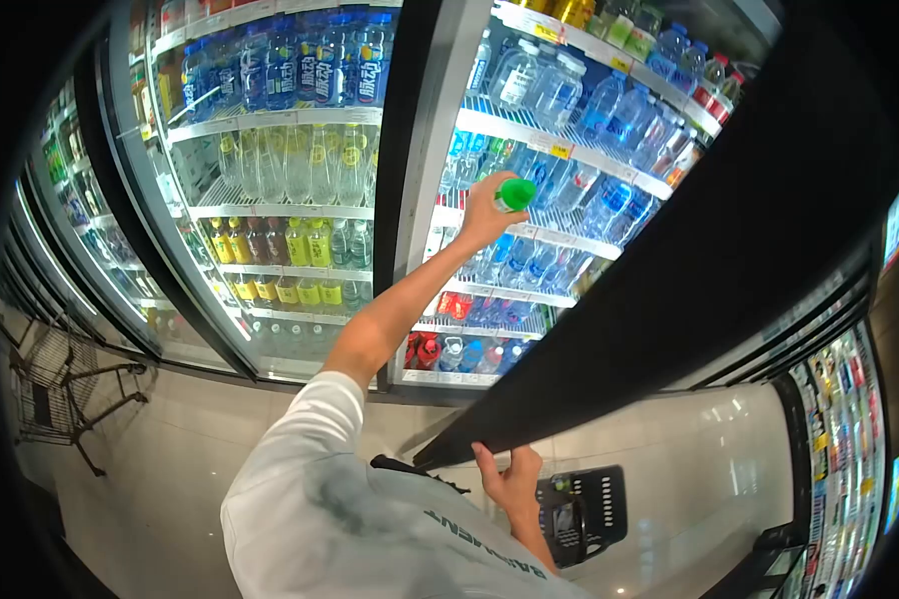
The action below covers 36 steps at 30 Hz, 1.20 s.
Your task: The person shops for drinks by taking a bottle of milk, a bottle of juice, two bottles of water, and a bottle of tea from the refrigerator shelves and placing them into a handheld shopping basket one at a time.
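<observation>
My left hand point(487, 210) reaches up to the open drinks fridge, fingers closed around a bottle with a green top point(515, 195). The hand hides part of the bottle. It is in front of a middle shelf of clear and blue-labelled water bottles point(606, 212). Low down, my right hand point(512, 481) grips the edge of the dark fridge door point(609, 329), which stands swung open to the right. The right thumb shows, while some of its fingers are hard to make out.
A black shopping basket point(614, 504) with items inside is on the tiled floor beside my right hand. Left of the open section, closed glass doors cover shelves of blue bottles point(330, 60). A shopping cart point(55, 379) stands at far left. Stocked shelves point(844, 469) line the right.
</observation>
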Motion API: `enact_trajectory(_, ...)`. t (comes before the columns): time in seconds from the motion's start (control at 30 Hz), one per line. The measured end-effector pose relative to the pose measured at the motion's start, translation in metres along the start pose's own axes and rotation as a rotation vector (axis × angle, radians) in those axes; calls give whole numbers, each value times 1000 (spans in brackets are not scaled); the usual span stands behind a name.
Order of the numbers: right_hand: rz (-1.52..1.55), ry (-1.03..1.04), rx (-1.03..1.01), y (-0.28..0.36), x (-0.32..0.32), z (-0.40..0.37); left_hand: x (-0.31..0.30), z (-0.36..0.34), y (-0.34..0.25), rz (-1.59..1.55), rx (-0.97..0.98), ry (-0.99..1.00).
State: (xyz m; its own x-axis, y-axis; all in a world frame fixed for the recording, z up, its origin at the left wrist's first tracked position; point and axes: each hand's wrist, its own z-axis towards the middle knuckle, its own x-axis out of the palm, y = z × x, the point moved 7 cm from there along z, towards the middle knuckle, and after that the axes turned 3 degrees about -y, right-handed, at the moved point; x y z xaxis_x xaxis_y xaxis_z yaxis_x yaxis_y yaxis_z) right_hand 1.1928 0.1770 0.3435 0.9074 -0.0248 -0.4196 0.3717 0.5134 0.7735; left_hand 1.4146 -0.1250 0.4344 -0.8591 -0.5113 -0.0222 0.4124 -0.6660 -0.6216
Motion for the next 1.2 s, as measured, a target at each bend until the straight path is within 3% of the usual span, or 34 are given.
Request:
enact_trajectory(0.1, -77, -52, 18, 3, -15, -12, 23, 31, 28, 11, 37, -28)
enact_trajectory(0.17, -71, -56, 64, 0, -19, -20, 41, 42, 69, 33, -166, -15)
enact_trajectory(0.23, -78, -98, 132, -17, -22, -34, 53, 56, 100, -14, -159, -62)
enact_trajectory(0.3, -116, -131, 84, -9, -24, -31, 62, 70, 127, 289, -271, -37)
enact_trajectory(0.33, -146, -154, 43, -2, -25, -30, 66, 69, 140, 361, -455, 44)
enact_trajectory(0.43, -123, -173, 54, 11, -21, -22, 68, 80, 155, 462, -569, 4)
enact_trajectory(0.63, -141, -136, 89, 4, -5, -15, 71, 91, 166, 443, -623, 103)
enact_trajectory(0.77, -108, -127, 107, 7, 11, -1, 59, 70, 150, 365, -532, 50)
enact_trajectory(0.93, -117, -97, 70, 0, 34, 19, 20, -35, 75, 201, -94, 0)
enact_trajectory(1.03, -56, -41, 49, -1, 53, 39, -33, -141, 34, -64, -386, 387)
enact_trajectory(1.07, -65, -26, 20, 0, 59, 44, -54, -176, 31, -152, -411, 369)
enact_trajectory(1.1, -74, -16, -12, 0, 66, 51, -78, -216, 37, -68, -385, 398)
enact_trajectory(1.17, -48, 20, 15, -4, 81, 63, -125, -295, 58, 72, -727, 512)
enact_trajectory(1.2, -33, 83, 29, -7, 91, 68, -151, -334, 73, 80, -753, 550)
